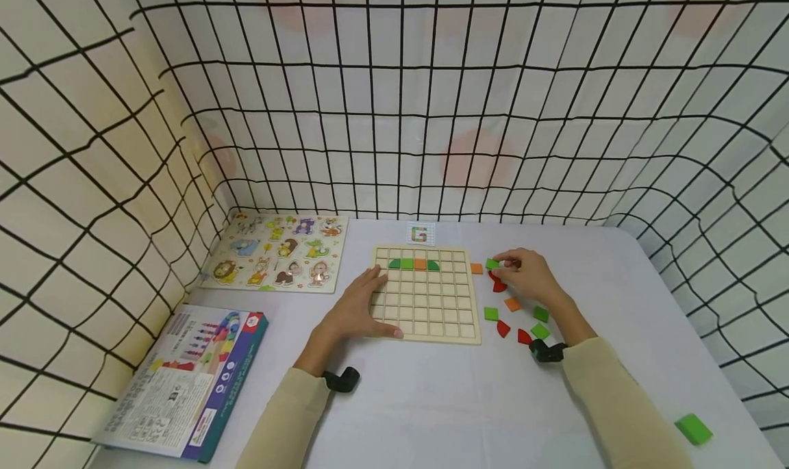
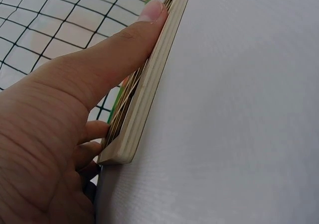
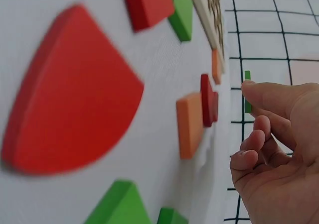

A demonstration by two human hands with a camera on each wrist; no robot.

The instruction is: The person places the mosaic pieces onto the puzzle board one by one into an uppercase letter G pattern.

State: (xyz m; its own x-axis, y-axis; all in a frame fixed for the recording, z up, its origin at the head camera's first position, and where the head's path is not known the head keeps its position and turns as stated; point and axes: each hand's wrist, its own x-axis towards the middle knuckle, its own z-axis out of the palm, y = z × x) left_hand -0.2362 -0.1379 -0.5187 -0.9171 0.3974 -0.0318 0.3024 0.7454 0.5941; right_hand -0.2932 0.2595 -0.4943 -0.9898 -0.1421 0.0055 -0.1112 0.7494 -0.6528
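The wooden grid board [image 1: 425, 328] lies on the table, its upper part bearing a row of green, orange and dark green pieces. My left hand [image 1: 354, 309] rests on the board's left side, fingers spread; in the left wrist view its straight thumb [image 2: 119, 50] lies along the near edge. Right of the board, my right hand [image 1: 526, 274] pinches a green square block [image 3: 247, 104] between thumb and forefinger, the other fingers curled loosely. Close to that hand lie red quarter-round pieces [image 1: 503, 329], an orange block [image 1: 512, 305] and several green blocks [image 1: 490, 313].
A small pattern card [image 1: 422, 233] lies behind the board. An animal puzzle board [image 1: 280, 253] sits at the back left, above a boxed toy set [image 1: 185, 380]. Another green block [image 1: 694, 429] lies at the near right. Black wire mesh [image 1: 401, 113] encloses the table.
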